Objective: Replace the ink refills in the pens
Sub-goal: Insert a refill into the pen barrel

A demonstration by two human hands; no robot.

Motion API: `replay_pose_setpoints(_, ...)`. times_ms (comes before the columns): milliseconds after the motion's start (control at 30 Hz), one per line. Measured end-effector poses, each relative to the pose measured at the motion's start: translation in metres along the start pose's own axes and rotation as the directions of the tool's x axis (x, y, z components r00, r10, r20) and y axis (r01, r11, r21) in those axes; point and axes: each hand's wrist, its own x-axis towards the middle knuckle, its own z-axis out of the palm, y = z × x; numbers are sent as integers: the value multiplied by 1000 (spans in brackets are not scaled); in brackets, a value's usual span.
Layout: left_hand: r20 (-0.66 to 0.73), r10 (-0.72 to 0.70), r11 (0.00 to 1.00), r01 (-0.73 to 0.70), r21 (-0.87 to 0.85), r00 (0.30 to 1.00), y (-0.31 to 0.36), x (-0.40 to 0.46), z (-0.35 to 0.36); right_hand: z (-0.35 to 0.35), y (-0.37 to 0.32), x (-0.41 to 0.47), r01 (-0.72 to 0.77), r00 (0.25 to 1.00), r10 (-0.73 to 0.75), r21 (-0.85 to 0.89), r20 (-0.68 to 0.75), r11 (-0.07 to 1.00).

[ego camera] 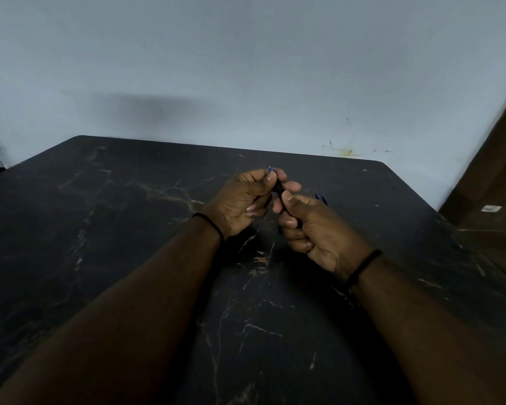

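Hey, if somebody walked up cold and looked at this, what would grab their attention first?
Two hands meet above the middle of the black marble-patterned table: the left hand and right hand both grip one slim black pen, its small blue tip poking out above the fingers. Just right of the hands, blue pen parts lie on the tabletop.

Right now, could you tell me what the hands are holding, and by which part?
Both hold one dark pen: the left hand pinches its tip end, where a blue point shows, and the right hand grips the barrel lower down.
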Motion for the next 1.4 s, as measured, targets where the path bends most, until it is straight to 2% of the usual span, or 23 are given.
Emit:
replay_pose_setpoints(167,-52,44,998,-41,54,998,1,0,4,6,1,0,72,992,-87,-154,-96,985)
replay_pose_setpoints(333,-133,58,997,-49,67,989,-1,1,5,9,8,-2,203,930,-302,-391,-208,898)
replay_pose_setpoints(467,-207,83,997,-80,21,975,-1,0,8,7,10,2,202,893,-355,-458,-278,866)
replay_pose_setpoints(567,-269,88,996,-87,14,959,0,0,4,3,9,4,202,880,-397,-550,-262,811)
replay_pose_setpoints(633,-299,85,996,-68,65,950,-1,0,2,0,10,4,241,871,-423,-533,-251,811)
replay_pose_setpoints(733,-291,74,997,-61,53,954,-3,1,0,-1,12,3,236,882,-392,-476,-260,847)
replay_pose_setpoints(933,-279,77,996,-64,55,957,-3,0,-4,1,14,6,187,872,-399,-560,-283,807)
replay_pose_setpoints(1033,-293,71,996,-55,64,954,-2,-1,-3,-2,16,7,224,861,-434,-566,-266,793)
replay_pose_setpoints(1133,-307,62,997,-45,60,950,-2,-1,-2,-2,16,5,266,859,-437,-499,-265,825)
replay_pose_setpoints(1267,-306,42,998,-28,50,951,-2,0,-1,1,14,4,192,875,-395,-547,-281,815)
replay_pose_setpoints(1400,-302,41,998,-27,51,952,-2,0,-2,2,15,5,183,872,-401,-570,-282,801)
